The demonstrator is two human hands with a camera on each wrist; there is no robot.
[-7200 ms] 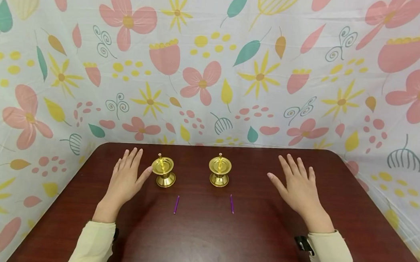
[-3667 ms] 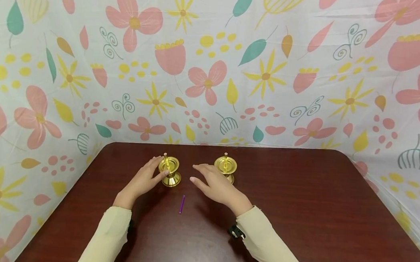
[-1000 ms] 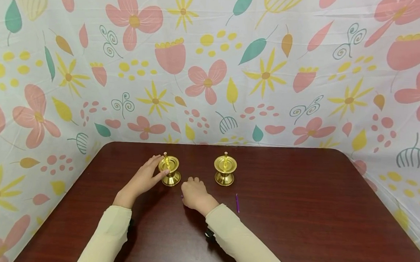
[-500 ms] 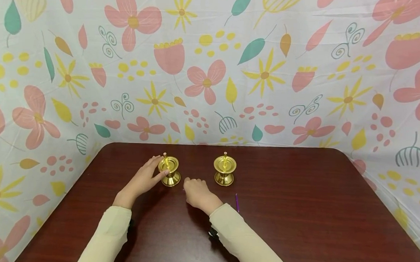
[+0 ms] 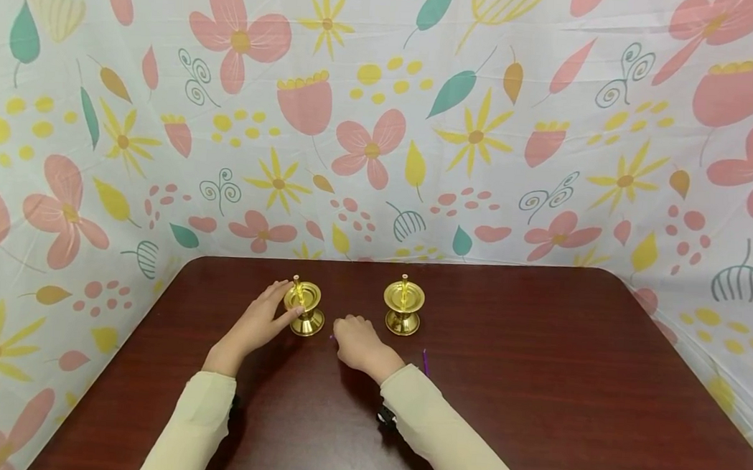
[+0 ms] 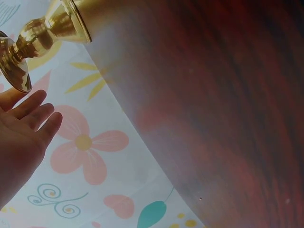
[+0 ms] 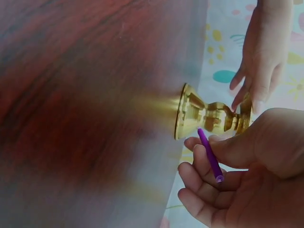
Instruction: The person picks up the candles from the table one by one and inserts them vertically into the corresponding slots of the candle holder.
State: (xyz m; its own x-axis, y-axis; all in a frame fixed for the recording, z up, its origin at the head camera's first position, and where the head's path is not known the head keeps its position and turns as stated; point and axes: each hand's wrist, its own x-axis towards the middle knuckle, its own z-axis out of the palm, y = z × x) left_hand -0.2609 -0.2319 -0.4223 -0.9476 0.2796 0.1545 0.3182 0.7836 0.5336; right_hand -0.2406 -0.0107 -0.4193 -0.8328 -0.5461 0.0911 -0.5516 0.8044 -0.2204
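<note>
On your table (image 5: 535,388), two candle holders stand side by side at centre frame: the left holder (image 5: 304,307) and the right holder (image 5: 403,307). Your left hand (image 5: 254,324) sits just left of the left holder. Your right hand (image 5: 360,343) lies between and below them, and a loose stick (image 5: 425,361) lies lower right of it.

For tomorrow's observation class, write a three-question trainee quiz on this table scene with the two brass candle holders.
1. True or false: the right hand pinches a purple candle.
2. Which brass holder does the left hand touch: A the left holder, B the right holder?
3. Fill in: a second purple candle lies on the ____.

Key: 1 true; 2 A; 3 table.
</note>
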